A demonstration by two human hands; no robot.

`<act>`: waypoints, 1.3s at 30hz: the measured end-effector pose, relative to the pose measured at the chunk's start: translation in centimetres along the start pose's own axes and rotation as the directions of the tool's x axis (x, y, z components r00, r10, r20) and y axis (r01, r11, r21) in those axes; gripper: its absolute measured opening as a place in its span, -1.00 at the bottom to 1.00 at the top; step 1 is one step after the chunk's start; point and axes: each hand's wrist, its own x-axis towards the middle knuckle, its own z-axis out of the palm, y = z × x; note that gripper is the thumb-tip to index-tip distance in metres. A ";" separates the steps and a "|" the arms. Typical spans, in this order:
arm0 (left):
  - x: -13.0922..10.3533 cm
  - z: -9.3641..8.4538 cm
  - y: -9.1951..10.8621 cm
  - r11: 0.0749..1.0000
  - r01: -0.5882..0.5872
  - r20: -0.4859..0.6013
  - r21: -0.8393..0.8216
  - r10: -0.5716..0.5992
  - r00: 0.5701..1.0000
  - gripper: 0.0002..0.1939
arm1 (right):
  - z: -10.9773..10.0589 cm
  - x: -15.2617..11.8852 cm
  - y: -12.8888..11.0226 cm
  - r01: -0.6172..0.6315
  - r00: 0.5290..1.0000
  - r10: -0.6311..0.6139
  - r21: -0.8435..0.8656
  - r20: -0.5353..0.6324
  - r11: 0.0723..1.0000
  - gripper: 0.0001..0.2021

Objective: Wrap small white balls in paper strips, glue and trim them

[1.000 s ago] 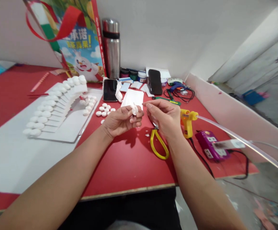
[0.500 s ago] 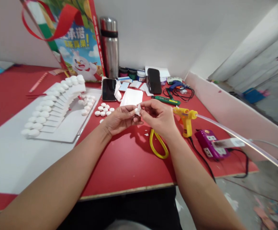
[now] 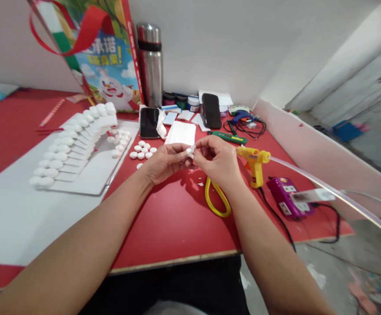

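Observation:
Between the fingertips of both hands is a small crumpled white piece (image 3: 190, 152), perhaps paper or tissue; the fingers cover part of it. My left hand (image 3: 167, 162) pinches it from the left, thumb on top. From the right, my right hand (image 3: 218, 159) pinches its other side with thumb and forefinger. Just left of my left hand lie several round white pellets (image 3: 141, 155). A folded white sheet (image 3: 181, 132) lies behind the hands. Below my right hand rests a yellow loop handle (image 3: 217, 203), its upper end hidden by the wrist.
A yellow glue gun (image 3: 256, 166) with a long clear stick stands right, by a purple power box (image 3: 290, 199). On the left, a white fan-shaped piece (image 3: 85, 148) carries rows of white pellets. Behind are a steel flask (image 3: 151, 65), phones (image 3: 211, 111) and a green cutter (image 3: 228, 138).
My right fingers have shifted slightly, and the white piece now sits lower and more covered between the fingertips. The rest stays in place.

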 end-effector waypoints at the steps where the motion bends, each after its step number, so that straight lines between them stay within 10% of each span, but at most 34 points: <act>1: 0.0 0.0 0.0 1.000 -0.007 -0.006 0.016 0.007 1.000 -0.76 | 0.1 0.0 0.1 -0.018 1.000 0.018 -0.001 -0.003 1.000 -0.96; 17: 0.3 0.2 -0.7 0.992 -0.108 -0.030 0.061 0.110 0.993 -0.72 | 0.6 0.3 0.9 -0.234 0.966 0.179 0.329 0.188 0.915 -0.80; 33: 0.7 0.4 -1.5 0.987 -0.142 -0.063 0.070 0.147 0.987 -0.68 | 1.3 -0.2 0.2 -0.177 0.977 0.195 0.176 -0.089 0.968 -0.90; 39: 0.8 0.4 -1.7 0.992 -0.081 -0.152 0.102 0.096 0.984 -0.74 | 1.8 0.2 1.0 -0.383 0.903 0.431 0.474 0.009 0.793 -0.81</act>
